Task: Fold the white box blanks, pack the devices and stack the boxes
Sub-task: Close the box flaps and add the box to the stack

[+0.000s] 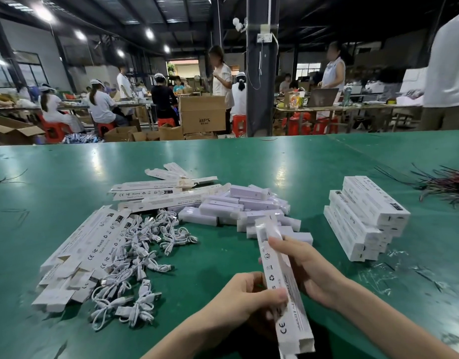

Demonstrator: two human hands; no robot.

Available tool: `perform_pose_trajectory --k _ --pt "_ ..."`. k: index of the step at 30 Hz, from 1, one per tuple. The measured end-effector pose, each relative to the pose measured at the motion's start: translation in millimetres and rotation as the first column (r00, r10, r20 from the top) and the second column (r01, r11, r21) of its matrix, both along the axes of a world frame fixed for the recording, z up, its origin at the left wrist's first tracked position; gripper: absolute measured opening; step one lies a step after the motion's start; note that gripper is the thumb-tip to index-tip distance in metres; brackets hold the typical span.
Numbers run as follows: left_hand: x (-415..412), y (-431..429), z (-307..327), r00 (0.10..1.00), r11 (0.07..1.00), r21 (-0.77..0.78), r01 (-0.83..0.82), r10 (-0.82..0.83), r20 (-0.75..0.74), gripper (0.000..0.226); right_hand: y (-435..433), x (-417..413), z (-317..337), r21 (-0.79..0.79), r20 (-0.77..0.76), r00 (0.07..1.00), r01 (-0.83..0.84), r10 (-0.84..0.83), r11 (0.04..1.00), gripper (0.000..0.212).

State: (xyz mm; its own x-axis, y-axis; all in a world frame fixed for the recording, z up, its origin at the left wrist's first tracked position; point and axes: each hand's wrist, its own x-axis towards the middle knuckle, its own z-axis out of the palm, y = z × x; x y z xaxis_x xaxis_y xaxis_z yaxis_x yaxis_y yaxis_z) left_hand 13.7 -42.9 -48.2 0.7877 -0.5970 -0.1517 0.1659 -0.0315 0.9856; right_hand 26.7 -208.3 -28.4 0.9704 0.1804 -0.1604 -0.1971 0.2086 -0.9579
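Desk (249, 161): smooth green covering with a soft sheen, ceiling lamps mirrored on it. Box blanks (93, 244) and stacked boxes (365, 218): thin matt white card with black print; devices (238, 208): pale, in glossy clear plastic film. Cables (135, 255): smooth white plastic, plug ends of shiny metal.

One camera, worn on my head, looked forward and down.

It sat close above the green counter (249, 161), wide-angled, with my left hand (245, 296) and right hand (308, 270) near at the bottom edge; beyond the counter's far edge it took in the workshop hall. No second view shared the scene.
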Motion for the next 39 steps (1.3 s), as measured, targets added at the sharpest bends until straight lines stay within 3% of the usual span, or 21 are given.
perform_pose_trajectory --k 5,7,9,11,14,18,24,29,33,39 --pt "-2 0 -3 0.994 0.996 0.011 0.092 -0.093 0.063 0.04 -3 1 3 0.032 0.011 1.0 0.014 -0.014 0.999 0.004" --pt "-2 -1 1 0.997 0.998 -0.019 0.065 -0.064 0.053 0.052 -6 0 5 0.043 -0.008 0.998 -0.063 0.064 0.997 0.011" --pt "-1 0 4 0.994 0.994 -0.081 -0.077 0.082 0.065 0.061 -7 -2 8 0.088 -0.013 0.988 -0.154 0.156 0.984 0.023" --pt "3 4 5 0.953 0.972 -0.089 -0.219 0.233 0.192 0.053 -7 -3 9 0.186 -0.007 0.977 -0.208 0.213 0.96 0.035" --pt "6 6 5 0.89 0.947 -0.176 -0.27 0.315 0.33 0.038 -2 -5 9 0.221 0.015 0.97 -0.241 0.244 0.945 0.06" --pt "8 7 4 0.846 0.905 -0.273 -0.325 0.408 0.344 0.036 4 -10 11 0.239 0.065 0.966 -0.258 0.25 0.936 0.039" --pt "6 5 6 0.789 0.881 -0.309 -0.358 0.462 0.405 0.034 10 -18 13 0.146 0.085 0.957 -0.288 0.279 0.946 0.031" --pt "5 3 6 0.756 0.879 -0.32 -0.353 0.469 0.457 0.025 14 -20 11 0.083 0.158 0.939 -0.32 0.305 0.944 0.044" --pt "7 3 5 0.777 0.881 -0.314 -0.354 0.464 0.426 0.014 15 -21 7 0.106 0.179 0.968 -0.195 0.174 0.975 0.054" --pt "8 7 10 0.794 0.853 -0.345 -0.391 0.503 0.342 0.017 15 -23 8 0.048 0.191 0.967 -0.181 0.169 0.982 0.016"
